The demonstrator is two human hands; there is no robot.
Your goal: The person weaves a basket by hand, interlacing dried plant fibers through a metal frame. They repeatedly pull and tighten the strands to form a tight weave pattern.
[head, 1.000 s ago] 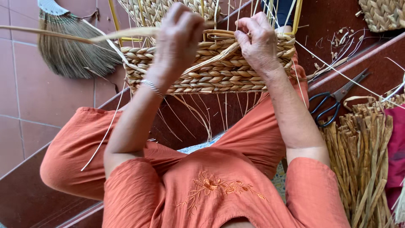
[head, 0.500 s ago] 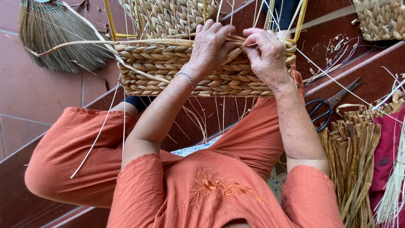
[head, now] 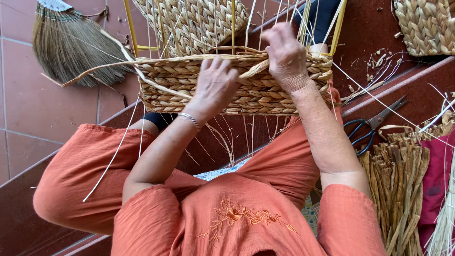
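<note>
A half-woven straw basket (head: 170,85) on a yellow wire frame (head: 129,26) rests across my lap. My left hand (head: 215,85) lies against the basket's woven side near the middle, fingers curled over a flat straw strand (head: 104,68) that trails out to the left. My right hand (head: 284,54) grips the top rim of the basket further right, pinching the same weaving strand where it enters the braid. Thin white stakes (head: 111,161) stick out above and below the weave.
A straw broom (head: 71,45) lies on the tiled floor at upper left. Black scissors (head: 372,128) rest on the red step at right, beside a bundle of dried straw (head: 395,185). Another woven basket (head: 424,26) sits at top right, a second one (head: 194,21) behind the frame.
My left hand has slid down from the rim onto the basket's side. My right hand stays at the rim, and the basket sits lower in view.
</note>
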